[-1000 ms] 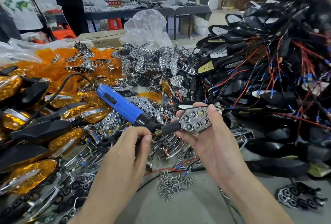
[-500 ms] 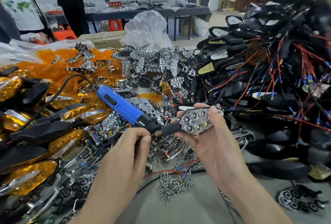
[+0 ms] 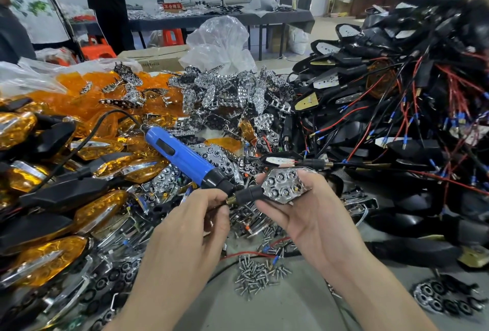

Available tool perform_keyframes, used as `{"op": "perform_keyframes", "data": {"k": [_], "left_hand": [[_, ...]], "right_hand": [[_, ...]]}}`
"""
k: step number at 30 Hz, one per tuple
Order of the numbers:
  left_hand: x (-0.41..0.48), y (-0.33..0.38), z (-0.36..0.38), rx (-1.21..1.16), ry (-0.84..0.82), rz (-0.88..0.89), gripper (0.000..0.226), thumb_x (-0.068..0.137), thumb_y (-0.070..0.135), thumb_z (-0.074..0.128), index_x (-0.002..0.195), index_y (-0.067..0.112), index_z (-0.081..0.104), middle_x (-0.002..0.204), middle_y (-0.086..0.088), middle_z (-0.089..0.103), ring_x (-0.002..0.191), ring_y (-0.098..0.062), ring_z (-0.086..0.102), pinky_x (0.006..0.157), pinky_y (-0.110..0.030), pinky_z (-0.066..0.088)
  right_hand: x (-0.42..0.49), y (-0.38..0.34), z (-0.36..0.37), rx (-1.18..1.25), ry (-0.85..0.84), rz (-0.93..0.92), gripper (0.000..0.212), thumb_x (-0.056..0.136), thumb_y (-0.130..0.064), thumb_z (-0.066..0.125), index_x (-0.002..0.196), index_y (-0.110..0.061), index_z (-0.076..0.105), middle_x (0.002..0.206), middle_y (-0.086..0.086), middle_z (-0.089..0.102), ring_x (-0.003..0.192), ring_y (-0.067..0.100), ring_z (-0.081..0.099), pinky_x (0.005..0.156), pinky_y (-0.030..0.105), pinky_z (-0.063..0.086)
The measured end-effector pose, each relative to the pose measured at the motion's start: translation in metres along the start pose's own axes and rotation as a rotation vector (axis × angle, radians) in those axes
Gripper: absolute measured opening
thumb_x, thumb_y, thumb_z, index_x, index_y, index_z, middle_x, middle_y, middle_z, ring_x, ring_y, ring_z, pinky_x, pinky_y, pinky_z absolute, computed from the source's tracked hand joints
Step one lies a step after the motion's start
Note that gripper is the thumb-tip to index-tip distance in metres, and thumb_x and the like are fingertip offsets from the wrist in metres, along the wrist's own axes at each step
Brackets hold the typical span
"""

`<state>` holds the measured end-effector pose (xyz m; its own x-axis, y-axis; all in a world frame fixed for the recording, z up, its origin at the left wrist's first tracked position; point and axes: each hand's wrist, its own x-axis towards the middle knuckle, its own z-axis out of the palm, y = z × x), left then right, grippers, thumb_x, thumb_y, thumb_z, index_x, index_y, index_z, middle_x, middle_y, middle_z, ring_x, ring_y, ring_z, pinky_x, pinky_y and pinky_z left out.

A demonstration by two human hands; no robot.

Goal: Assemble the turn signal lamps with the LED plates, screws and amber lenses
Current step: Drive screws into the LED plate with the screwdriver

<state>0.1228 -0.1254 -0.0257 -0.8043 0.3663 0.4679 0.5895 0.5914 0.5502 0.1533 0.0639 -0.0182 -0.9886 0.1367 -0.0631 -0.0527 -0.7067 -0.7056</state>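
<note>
The chrome LED plate [image 3: 284, 186] sits face-up in its lamp, held over the table by the right hand [image 3: 317, 222] with fingers curled round the housing. The left hand [image 3: 190, 227] pinches the brass tip of the black stem [image 3: 247, 194]. In the last second the lamp has only dipped slightly and turned toward the worker, while the blue screwdriver [image 3: 182, 156] lies on the pile as before. The loose screws [image 3: 256, 275] wait below, so I'd judge the plate seated, not yet fastened.
</note>
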Motion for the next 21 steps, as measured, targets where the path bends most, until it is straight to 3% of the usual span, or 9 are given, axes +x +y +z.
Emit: {"op": "perform_keyframes", "data": {"k": [5,7,12,17,21], "left_hand": [[0.0012,-0.0008,-0.0006,0.027,0.044,0.007,0.01,0.091,0.05,0.042,0.096,0.043,0.046,0.073,0.021,0.062,0.073,-0.004,0.062,0.055,-0.024,0.05],[0.001,-0.0014,-0.0014,0.034,0.035,0.028,0.007,0.093,0.047,0.043,0.095,0.042,0.047,0.071,0.019,0.061,0.074,-0.006,0.061,0.06,-0.027,0.048],[-0.0009,-0.0041,-0.0024,0.034,-0.02,0.039,0.009,0.097,0.048,0.039,0.096,0.043,0.046,0.065,0.015,0.058,0.06,-0.01,0.056,0.047,-0.022,0.039],[-0.0022,-0.0061,-0.0001,0.015,-0.051,0.047,0.013,0.101,0.05,0.033,0.097,0.045,0.044,0.061,0.011,0.054,0.055,-0.008,0.051,0.047,-0.018,0.032],[-0.0018,-0.0071,-0.0017,-0.02,-0.06,0.045,0.015,0.101,0.05,0.034,0.097,0.044,0.047,0.071,0.015,0.056,0.054,-0.008,0.049,0.049,-0.017,0.033]], "right_hand": [[0.0013,-0.001,-0.0033,0.032,-0.032,-0.005,0.048,0.088,-0.029,0.056,0.128,-0.002,0.055,0.123,0.026,0.07,0.11,0.034,0.072,0.079,0.034,0.062],[0.0014,-0.0011,-0.0045,0.03,-0.042,-0.009,0.046,0.088,-0.029,0.06,0.126,-0.003,0.056,0.125,0.026,0.069,0.113,0.034,0.071,0.08,0.035,0.062],[0.0025,0.0,-0.0062,0.057,-0.039,-0.003,0.029,0.086,-0.026,0.056,0.108,-0.012,0.069,0.125,0.027,0.068,0.115,0.036,0.069,0.08,0.037,0.062],[0.0024,0.0004,-0.0082,0.048,-0.052,0.006,0.026,0.09,-0.027,0.054,0.097,-0.018,0.077,0.126,0.026,0.068,0.116,0.035,0.069,0.081,0.037,0.061],[0.0023,0.0004,-0.0096,0.043,-0.064,-0.002,0.027,0.09,-0.026,0.054,0.099,-0.017,0.077,0.126,0.026,0.068,0.117,0.034,0.068,0.082,0.038,0.061]]}}
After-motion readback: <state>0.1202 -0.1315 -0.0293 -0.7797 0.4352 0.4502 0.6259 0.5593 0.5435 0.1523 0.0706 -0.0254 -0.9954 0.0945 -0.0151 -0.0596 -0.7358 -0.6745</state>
